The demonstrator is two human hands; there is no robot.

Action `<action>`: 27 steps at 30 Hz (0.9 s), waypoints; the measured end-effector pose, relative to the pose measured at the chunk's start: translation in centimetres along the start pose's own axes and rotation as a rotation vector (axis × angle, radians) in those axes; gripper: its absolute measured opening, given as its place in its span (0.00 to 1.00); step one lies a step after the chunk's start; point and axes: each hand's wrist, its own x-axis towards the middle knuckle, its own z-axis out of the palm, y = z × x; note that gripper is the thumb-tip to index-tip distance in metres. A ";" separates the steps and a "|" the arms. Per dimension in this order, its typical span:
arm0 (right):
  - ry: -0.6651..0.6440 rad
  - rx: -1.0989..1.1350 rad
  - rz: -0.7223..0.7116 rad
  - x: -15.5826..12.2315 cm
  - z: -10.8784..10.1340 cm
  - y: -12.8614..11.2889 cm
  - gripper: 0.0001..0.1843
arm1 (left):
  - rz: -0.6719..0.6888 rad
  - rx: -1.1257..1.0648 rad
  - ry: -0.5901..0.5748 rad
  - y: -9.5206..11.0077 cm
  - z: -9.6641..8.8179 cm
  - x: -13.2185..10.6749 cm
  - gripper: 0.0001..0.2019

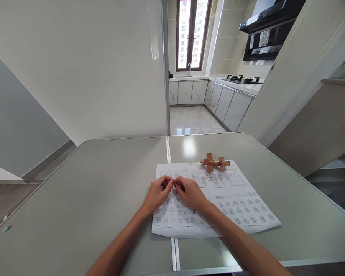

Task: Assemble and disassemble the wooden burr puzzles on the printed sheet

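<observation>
A large white sheet [207, 226] printed with rows of small diagrams lies on the table. Over its left part, my left hand [160, 190] and my right hand [189, 191] meet fingertip to fingertip. Both have their thumbs and fingers pinched together; anything between them is too small or hidden to make out. Beyond my right hand, two brown wooden interlocking-block puzzles stand side by side at the sheet's far edge: a larger cross-shaped one [209, 163] and a smaller one [222, 164]. My hands are apart from both.
The grey-green table [103, 199] has a metal seam [175, 255] down its middle. A small green object [6, 229] lies near its left edge. Past the far edge are a white wall [103, 69] and an opening to a kitchen with a gas stove [241, 79].
</observation>
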 end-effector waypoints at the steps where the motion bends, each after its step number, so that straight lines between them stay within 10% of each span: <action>1: -0.001 0.000 0.001 0.0 0.0 0.0 0.08 | 0.000 -0.001 0.000 0.0 0.0 0.0 0.15; 27: -0.005 0.003 0.001 0.0 -0.1 -0.2 0.08 | 0.018 -0.002 0.000 -0.5 0.1 0.1 0.14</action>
